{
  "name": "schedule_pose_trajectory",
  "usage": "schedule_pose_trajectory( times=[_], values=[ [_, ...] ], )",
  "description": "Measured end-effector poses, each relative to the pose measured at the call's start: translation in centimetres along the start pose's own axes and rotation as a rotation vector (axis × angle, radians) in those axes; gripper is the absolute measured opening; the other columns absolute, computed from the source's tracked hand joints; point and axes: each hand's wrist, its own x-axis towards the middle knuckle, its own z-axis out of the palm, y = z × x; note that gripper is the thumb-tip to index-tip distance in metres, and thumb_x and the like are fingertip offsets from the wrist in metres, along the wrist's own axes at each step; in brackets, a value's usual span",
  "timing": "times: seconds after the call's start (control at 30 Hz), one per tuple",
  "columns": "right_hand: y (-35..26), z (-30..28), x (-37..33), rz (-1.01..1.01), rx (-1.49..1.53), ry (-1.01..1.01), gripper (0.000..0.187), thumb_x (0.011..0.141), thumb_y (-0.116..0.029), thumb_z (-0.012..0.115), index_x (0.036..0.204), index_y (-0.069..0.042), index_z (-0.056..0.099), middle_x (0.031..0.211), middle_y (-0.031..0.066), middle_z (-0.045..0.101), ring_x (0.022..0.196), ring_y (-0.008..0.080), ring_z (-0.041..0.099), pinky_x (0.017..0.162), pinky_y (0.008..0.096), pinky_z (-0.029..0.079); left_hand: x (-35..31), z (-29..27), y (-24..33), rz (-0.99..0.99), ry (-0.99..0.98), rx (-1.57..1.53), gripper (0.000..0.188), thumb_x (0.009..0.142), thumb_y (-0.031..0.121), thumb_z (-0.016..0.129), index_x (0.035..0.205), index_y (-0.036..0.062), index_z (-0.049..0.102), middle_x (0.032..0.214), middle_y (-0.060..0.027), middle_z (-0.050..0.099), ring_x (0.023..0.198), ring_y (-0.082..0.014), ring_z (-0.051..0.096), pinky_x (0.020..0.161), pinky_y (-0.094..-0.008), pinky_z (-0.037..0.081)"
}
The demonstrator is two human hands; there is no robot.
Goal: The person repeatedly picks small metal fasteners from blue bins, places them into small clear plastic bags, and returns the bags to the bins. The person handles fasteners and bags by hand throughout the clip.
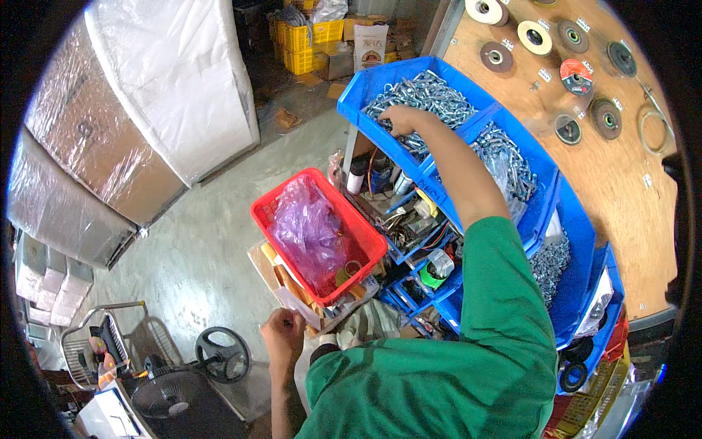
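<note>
My right hand [401, 120] reaches into the far blue bin [351, 102], down among a heap of silvery bolts [446, 99]. Its fingers are curled onto the bolts, and the fingertips are partly hidden. Low in the middle of the view, my left hand [284, 331] is closed in a fist. It is beside a white slip of paper [298, 306], but whether it grips the slip is unclear. Just beyond that hand stands a red plastic basket [311, 175] holding a crumpled, purplish clear plastic bag [307, 227].
More blue bins with bolts [504, 150] and small fasteners [550, 265] curve along the right. Grinding discs [534, 37] hang on a wooden board [629, 219]. Wrapped cartons [102, 124] stand left. A black fan [168, 395] and a handwheel [222, 355] are at lower left.
</note>
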Motion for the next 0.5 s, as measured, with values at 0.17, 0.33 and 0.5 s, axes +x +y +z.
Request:
schedule_pose_trajectory(
  times=[0.17,0.33,0.5],
  values=[
    [1.5,0.6,0.9,-0.015,0.106,-0.045,0.050,0.068,-0.016,0.082,0.114,-0.002,0.069,0.108,0.0178,0.072,0.098,0.0314,0.069,0.085,0.0409,0.055,1.2,-0.4,-0.8,-0.022,-0.025,-0.120,0.019,0.087,0.009,0.066,0.074,-0.0051,0.064,0.066,-0.0138,0.067,0.059,-0.0165,0.066,0.058,-0.0308,0.051],
    [0.8,0.1,-0.2,0.002,0.432,-0.139,0.037,0.077,-0.016,0.077,0.110,-0.001,0.069,0.096,0.0133,0.072,0.082,0.0239,0.070,0.071,0.0384,0.058,2.5,-0.2,-0.6,-0.038,-0.056,-0.115,0.019,0.087,0.010,0.066,0.075,-0.0052,0.065,0.067,-0.0137,0.067,0.060,-0.0174,0.065,0.060,-0.0322,0.052],
    [1.9,1.3,-0.8,0.017,0.600,-0.111,0.025,0.090,-0.016,0.067,0.110,-0.002,0.070,0.087,0.0110,0.071,0.065,0.0164,0.067,0.057,0.0324,0.057,3.1,0.5,-1.9,0.042,-0.184,-0.041,0.022,0.095,0.009,0.060,0.079,-0.0050,0.061,0.074,-0.0146,0.069,0.067,-0.0183,0.070,0.062,-0.0313,0.057]
  ],
)
